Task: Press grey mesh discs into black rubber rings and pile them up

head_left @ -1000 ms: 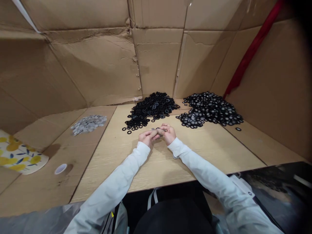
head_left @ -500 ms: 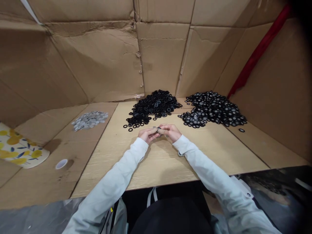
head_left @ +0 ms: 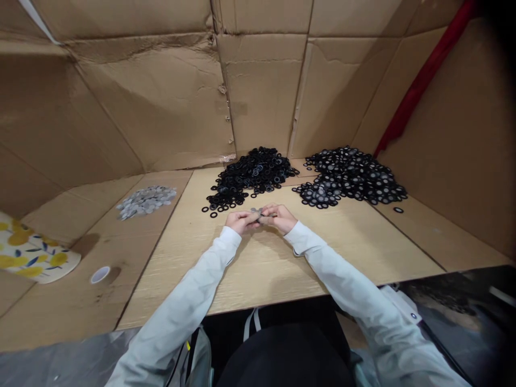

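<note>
My left hand [head_left: 241, 220] and my right hand [head_left: 281, 216] meet over the middle of the wooden table [head_left: 266, 269], fingers pinched together on small grey and black parts [head_left: 258, 214] too tiny to name. Just beyond them lies a pile of plain black rings [head_left: 252, 175]. To its right sits a pile of black rings with grey centres [head_left: 350, 180]. A heap of grey discs [head_left: 145, 200] lies on cardboard at the left.
Cardboard walls [head_left: 258, 86] enclose the bench on three sides. A red strip [head_left: 419, 80] runs down the right wall. A floral-patterned board [head_left: 32, 258] and a small white cap [head_left: 100, 274] lie at the left. Stray black rings [head_left: 213, 212] lie near my left hand.
Both hands have stayed joined at the same spot on the table, with only small finger movement. The view has shifted slightly.
</note>
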`<state>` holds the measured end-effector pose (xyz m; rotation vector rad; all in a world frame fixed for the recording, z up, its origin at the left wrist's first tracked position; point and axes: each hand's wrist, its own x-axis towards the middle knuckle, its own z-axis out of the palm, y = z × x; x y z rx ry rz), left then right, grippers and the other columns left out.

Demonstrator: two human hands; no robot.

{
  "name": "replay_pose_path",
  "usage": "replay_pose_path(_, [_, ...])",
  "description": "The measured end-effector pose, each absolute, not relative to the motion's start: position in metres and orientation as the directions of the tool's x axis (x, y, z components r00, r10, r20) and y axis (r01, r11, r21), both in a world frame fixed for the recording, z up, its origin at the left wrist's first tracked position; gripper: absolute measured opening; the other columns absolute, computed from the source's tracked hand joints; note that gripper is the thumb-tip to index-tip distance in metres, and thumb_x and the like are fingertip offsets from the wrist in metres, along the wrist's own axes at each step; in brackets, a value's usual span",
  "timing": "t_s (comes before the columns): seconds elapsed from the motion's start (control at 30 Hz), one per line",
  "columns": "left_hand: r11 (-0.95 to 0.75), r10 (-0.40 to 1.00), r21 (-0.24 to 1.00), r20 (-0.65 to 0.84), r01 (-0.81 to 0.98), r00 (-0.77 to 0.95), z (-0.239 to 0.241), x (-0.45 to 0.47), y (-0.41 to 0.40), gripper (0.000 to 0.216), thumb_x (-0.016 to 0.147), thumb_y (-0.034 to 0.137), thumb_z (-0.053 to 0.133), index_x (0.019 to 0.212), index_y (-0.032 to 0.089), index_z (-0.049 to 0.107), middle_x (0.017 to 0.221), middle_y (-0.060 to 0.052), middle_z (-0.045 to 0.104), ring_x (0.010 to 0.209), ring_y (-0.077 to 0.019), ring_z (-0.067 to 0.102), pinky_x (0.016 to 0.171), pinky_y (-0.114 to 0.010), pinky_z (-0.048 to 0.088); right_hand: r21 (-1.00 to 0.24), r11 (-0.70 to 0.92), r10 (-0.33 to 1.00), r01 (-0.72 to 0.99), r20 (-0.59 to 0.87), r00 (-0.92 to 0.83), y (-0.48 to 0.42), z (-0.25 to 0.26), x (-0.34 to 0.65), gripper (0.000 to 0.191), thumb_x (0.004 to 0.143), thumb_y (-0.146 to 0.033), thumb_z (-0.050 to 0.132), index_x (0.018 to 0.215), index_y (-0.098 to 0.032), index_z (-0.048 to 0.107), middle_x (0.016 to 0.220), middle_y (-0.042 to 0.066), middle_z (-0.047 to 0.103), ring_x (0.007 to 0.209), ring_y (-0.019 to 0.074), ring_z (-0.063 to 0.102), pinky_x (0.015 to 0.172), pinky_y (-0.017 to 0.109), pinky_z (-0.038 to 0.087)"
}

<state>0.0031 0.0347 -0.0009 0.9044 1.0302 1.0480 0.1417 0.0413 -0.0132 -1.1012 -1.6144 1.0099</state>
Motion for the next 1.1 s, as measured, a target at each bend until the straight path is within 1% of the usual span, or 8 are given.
replay_pose_path(0.2, [0.358,0.929,0.901,-0.317,-0.246,0.193,-0.005,0.001,0.038,0.006,0.058,0.015,0.065,0.059,0.009,0.064,0.056,-0.007,0.062,0.051,-0.0111,0.057,0.064,-0.025,0.050,-0.975,0.217,0.916,0.037,0.190,-0.354,0.044,-0.014,0.146,0.013,0.050,-0.028,0.068,0.052,-0.016,0.063,0.071,0.002,0.060,0.077,0.0152,0.053,0.077,0.031,0.039])
replay_pose_path(0.27, [0.420,0.905,0.860,-0.370,-0.290,0.211,-0.005,0.002,0.038,0.005,0.061,0.013,0.062,0.062,0.009,0.065,0.058,-0.007,0.063,0.050,-0.0101,0.057,0.063,-0.022,0.050,-0.988,0.144,0.910,-0.057,0.155,-0.385,0.044,-0.015,0.147,0.017,0.051,-0.031,0.068,0.053,-0.015,0.064,0.072,0.003,0.061,0.076,0.0145,0.054,0.074,0.029,0.040])
replay_pose_path(0.37, [0.479,0.877,0.803,-0.429,-0.355,0.214,-0.005,0.004,0.038,0.007,0.065,0.012,0.058,0.064,0.010,0.065,0.059,-0.006,0.063,0.050,-0.0086,0.057,0.062,-0.018,0.050,-0.984,0.001,0.943,-0.176,0.059,-0.328,0.042,-0.015,0.144,0.021,0.046,-0.033,0.069,0.053,-0.014,0.064,0.073,0.004,0.062,0.069,0.0134,0.055,0.067,0.027,0.042])
replay_pose_path(0.53, [0.355,0.933,0.848,-0.296,-0.394,0.204,-0.004,0.006,0.033,0.011,0.062,0.020,0.062,0.066,0.010,0.065,0.064,-0.007,0.065,0.059,-0.0122,0.060,0.070,-0.024,0.050,-0.954,-0.135,0.974,-0.268,-0.078,-0.212,0.039,-0.012,0.139,0.021,0.041,-0.029,0.071,0.054,-0.014,0.063,0.063,0.002,0.062,0.060,0.0112,0.054,0.063,0.026,0.042])
replay_pose_path(0.63, [0.280,0.955,0.895,-0.224,-0.346,0.193,-0.003,0.008,0.030,0.015,0.051,0.021,0.070,0.060,0.010,0.064,0.064,-0.006,0.065,0.062,-0.0139,0.060,0.074,-0.028,0.048,-0.940,-0.182,0.977,-0.289,-0.141,-0.157,0.038,-0.010,0.138,0.019,0.042,-0.025,0.070,0.054,-0.013,0.062,0.057,0.001,0.060,0.056,0.0103,0.052,0.056,0.024,0.040])
replay_pose_path(0.73, [0.233,0.967,0.937,-0.193,-0.260,0.168,-0.005,0.009,0.030,0.022,0.039,0.022,0.075,0.052,0.010,0.062,0.058,-0.004,0.064,0.055,-0.0129,0.059,0.070,-0.028,0.049,-0.934,-0.201,0.979,-0.296,-0.182,-0.090,0.037,-0.010,0.137,0.019,0.040,-0.024,0.070,0.051,-0.012,0.060,0.051,0.000,0.056,0.051,0.0100,0.049,0.050,0.023,0.036])
replay_pose_path(0.9, [0.157,0.979,0.980,-0.139,-0.124,0.148,-0.006,0.011,0.029,0.033,0.033,0.033,0.075,0.053,0.009,0.064,0.053,-0.004,0.063,0.047,-0.0113,0.054,0.056,-0.026,0.048,-0.961,-0.103,0.995,-0.258,-0.103,-0.017,0.041,-0.018,0.134,0.021,0.041,-0.029,0.069,0.050,-0.013,0.059,0.056,0.000,0.054,0.060,0.0125,0.050,0.056,0.026,0.037])
replay_pose_path(1.1, [0.118,0.992,0.980,-0.111,-0.162,0.054,0.002,0.013,0.026,0.034,0.030,0.031,0.076,0.053,0.009,0.064,0.049,-0.004,0.061,0.047,-0.0116,0.054,0.060,-0.028,0.047,-0.976,0.194,0.958,0.100,0.210,0.194,0.047,-0.026,0.133,0.019,0.048,-0.034,0.065,0.052,-0.015,0.061,0.079,0.004,0.049,0.081,0.0162,0.046,0.075,0.029,0.036])
